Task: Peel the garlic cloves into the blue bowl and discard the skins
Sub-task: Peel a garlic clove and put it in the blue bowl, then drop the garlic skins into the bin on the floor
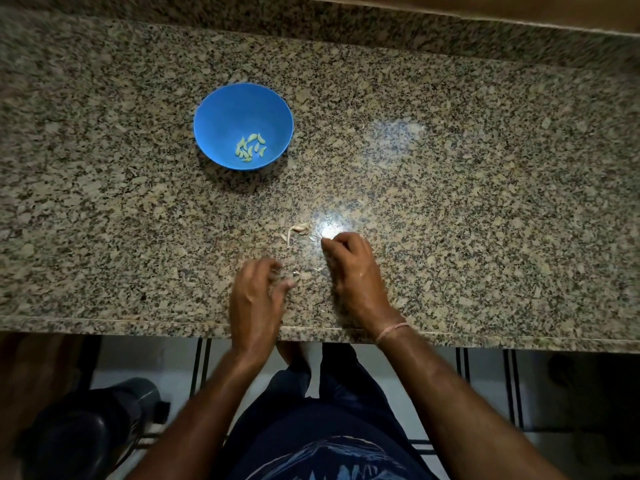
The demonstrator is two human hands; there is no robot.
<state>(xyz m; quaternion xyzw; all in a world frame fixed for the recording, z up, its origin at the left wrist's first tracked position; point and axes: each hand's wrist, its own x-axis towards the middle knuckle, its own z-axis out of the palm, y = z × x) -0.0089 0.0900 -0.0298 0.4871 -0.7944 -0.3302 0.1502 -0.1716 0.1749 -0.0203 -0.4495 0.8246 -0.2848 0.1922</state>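
Sitting at ten o'clock on the granite counter (450, 188): blue bowl (221, 109), holding a cluster of peeled cloves (251, 147). Hovering at six o'clock: left hand (256, 299), fingers loosely curled, blurred, apparently gripping nothing. Lying toward center: papery skins (298, 231), pale against speckled stone. Pinching at a scrap beside them: right hand (353, 271), fingertips closing. Risking: flakes getting missed against the mottled pattern, or getting brushed off the near edge.
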